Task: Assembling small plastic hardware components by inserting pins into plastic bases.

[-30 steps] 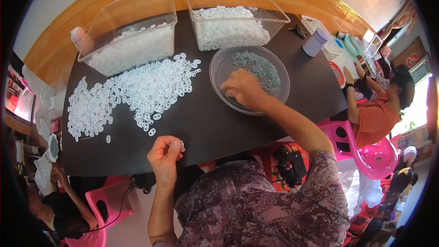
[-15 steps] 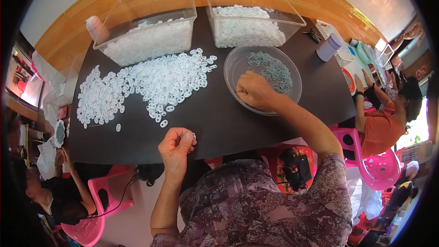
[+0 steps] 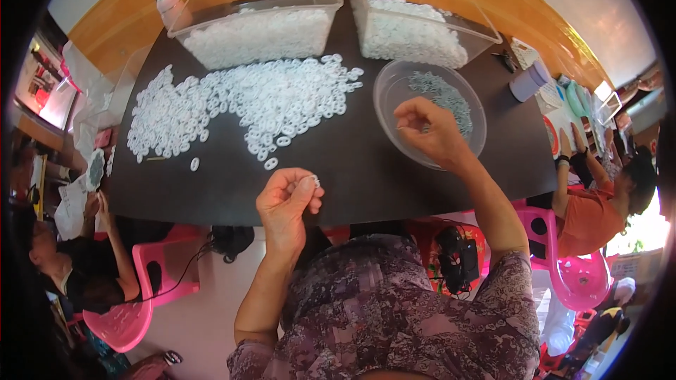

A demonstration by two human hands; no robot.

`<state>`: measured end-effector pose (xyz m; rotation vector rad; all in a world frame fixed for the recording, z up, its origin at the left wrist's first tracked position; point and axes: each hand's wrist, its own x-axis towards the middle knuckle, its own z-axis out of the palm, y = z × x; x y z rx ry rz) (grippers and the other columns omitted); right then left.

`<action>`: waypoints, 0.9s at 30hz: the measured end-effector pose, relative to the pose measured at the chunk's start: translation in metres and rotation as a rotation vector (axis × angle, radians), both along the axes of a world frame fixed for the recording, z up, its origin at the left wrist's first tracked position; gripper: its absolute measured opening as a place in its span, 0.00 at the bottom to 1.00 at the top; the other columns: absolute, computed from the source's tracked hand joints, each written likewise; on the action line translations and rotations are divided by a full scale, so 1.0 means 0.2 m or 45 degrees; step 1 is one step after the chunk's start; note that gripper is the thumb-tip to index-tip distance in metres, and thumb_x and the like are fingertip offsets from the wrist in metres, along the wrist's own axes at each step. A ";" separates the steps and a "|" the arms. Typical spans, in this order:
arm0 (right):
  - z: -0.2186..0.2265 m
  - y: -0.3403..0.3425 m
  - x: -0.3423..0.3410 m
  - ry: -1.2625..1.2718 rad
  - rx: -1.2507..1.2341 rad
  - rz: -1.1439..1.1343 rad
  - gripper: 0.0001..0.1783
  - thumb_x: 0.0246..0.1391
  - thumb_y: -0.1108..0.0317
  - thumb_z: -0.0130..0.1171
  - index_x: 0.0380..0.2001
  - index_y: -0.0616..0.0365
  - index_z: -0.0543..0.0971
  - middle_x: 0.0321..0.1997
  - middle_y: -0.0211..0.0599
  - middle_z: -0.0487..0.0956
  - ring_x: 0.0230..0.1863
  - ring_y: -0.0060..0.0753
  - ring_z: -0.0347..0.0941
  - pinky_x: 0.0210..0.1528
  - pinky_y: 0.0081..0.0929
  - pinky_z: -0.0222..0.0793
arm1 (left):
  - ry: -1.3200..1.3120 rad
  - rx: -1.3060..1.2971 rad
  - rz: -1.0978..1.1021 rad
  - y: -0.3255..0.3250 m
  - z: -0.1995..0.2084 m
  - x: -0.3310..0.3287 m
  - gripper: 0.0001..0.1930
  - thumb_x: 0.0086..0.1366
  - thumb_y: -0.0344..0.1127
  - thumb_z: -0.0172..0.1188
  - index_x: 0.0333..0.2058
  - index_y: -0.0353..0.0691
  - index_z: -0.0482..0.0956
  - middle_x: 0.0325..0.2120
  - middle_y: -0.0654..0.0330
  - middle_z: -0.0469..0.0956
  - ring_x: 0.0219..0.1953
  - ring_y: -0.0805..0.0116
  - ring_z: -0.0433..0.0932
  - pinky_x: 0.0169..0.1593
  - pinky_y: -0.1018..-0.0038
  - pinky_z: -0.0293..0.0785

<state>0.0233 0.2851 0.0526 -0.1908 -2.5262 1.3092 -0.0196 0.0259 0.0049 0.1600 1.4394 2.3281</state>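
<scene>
The left hand, raised by the near edge of the table, pinches a small white piece in its fingers. The right hand bends over a clear bowl; whether its fingers grasp anything, I cannot tell. Slim grey parts lie heaped beyond. Since the earlier frame, its fingers have uncurled somewhat.
</scene>
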 end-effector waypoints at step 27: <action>-0.07 -0.57 -0.07 -0.111 -0.352 0.427 0.06 0.47 0.76 0.61 0.30 0.61 0.75 0.25 0.26 0.72 0.26 0.14 0.66 0.27 0.17 0.64 | 0.135 -0.061 0.046 -0.09 0.00 0.06 0.06 0.63 0.29 0.57 0.35 0.31 0.75 0.27 0.63 0.75 0.26 0.79 0.70 0.31 0.84 0.67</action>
